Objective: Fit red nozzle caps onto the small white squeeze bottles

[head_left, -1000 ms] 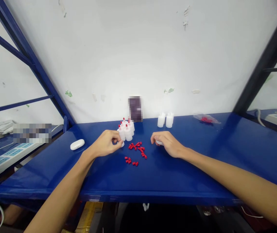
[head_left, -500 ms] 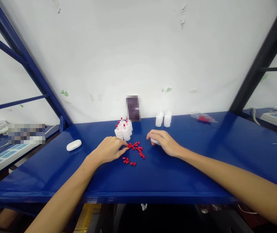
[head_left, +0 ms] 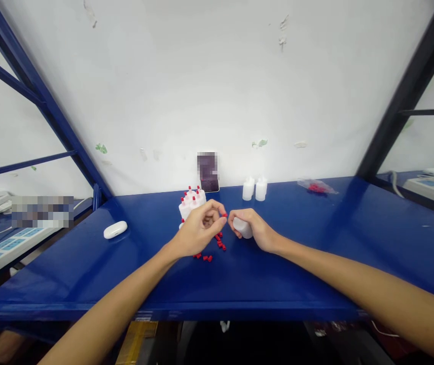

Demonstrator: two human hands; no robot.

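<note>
Between thumb and forefinger, my left hand [head_left: 200, 228] pinches a small red cap [head_left: 225, 215]. My right hand [head_left: 255, 228] is wrapped round a white plastic bottle [head_left: 243, 228], tilted with its base toward me; its top is hidden by the fingers. The two hands almost meet above the table. Several loose red caps [head_left: 220, 244] lie on the table below my left hand, which partly covers them. Just behind that hand, white bottles with red caps [head_left: 193, 200] stand in a cluster.
White bottles without red caps [head_left: 255, 189] stand near the wall. A clear bag of red caps [head_left: 317, 187] lies to their right. A white oval case [head_left: 115, 229] rests at the left of the blue table [head_left: 296, 274]. A phone-like device [head_left: 208, 172] leans on the wall.
My left hand has risen from the loose caps and moved right, carrying one red cap to beside my right hand. My right hand has turned the bottle, so more of it shows.
</note>
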